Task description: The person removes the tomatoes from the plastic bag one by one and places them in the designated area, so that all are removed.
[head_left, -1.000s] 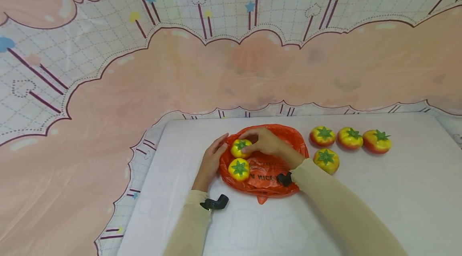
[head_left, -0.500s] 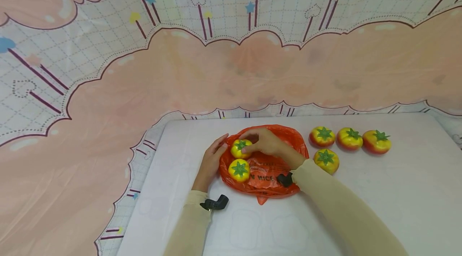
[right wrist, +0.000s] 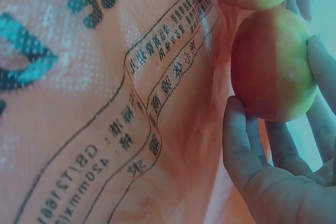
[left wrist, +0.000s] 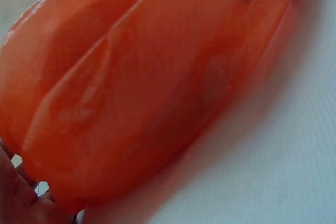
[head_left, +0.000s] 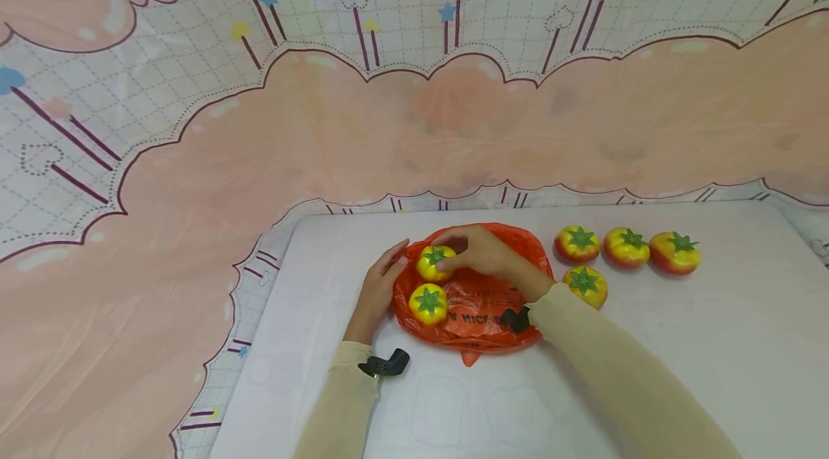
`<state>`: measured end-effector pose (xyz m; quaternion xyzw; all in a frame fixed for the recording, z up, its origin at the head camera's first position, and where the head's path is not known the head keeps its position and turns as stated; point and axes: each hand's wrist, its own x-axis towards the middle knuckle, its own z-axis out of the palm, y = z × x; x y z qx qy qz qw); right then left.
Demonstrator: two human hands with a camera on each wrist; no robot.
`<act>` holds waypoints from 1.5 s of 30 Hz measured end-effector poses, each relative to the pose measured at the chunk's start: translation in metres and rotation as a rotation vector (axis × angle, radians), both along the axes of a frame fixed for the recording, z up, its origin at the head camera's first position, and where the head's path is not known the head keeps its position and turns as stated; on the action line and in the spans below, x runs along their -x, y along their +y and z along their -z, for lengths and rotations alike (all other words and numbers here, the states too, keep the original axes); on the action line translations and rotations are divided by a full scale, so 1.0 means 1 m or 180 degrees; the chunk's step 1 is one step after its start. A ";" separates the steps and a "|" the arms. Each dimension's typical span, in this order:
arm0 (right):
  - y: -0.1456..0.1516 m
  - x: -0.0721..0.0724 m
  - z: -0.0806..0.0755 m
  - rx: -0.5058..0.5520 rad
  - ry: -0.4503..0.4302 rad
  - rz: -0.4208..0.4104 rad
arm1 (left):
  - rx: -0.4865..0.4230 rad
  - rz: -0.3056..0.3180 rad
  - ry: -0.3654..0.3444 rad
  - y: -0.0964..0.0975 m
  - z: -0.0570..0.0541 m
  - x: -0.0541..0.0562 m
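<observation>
A red plastic bag is spread open on the white table, with printed lettering on its inside. At its left side lie two yellow-red tomatoes with green star-shaped tops. My right hand reaches into the bag and holds the farther tomato, thumb and fingers round its sides, as the right wrist view shows. Just in front of it sits the nearer tomato. My left hand grips the bag's left rim, its fingertips at the edge. In the left wrist view the bag's outer wall fills most of the picture.
To the right of the bag, three more tomatoes stand in a row: a left one, a middle one and a right one. Another tomato lies before the row, close to the right sleeve. A patterned cloth hangs behind the table.
My right hand and the tomato in it have shifted very slightly right and away from me. The left hand, the bag and the other tomatoes stay as they were.
</observation>
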<state>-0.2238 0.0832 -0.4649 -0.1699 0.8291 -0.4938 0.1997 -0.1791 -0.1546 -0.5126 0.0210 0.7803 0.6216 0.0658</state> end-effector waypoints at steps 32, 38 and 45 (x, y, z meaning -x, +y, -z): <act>0.033 -0.002 -0.018 -0.0018 0.0066 0.0072 | 0.0003 -0.0010 -0.0008 0.001 0.000 0.001; 0.044 -0.003 -0.022 0.0002 0.0109 0.0116 | -0.0003 -0.0002 -0.0005 0.000 0.001 0.001; 0.059 -0.007 -0.031 -0.0051 0.0175 0.0141 | 0.0009 0.0011 0.0002 -0.001 0.001 0.001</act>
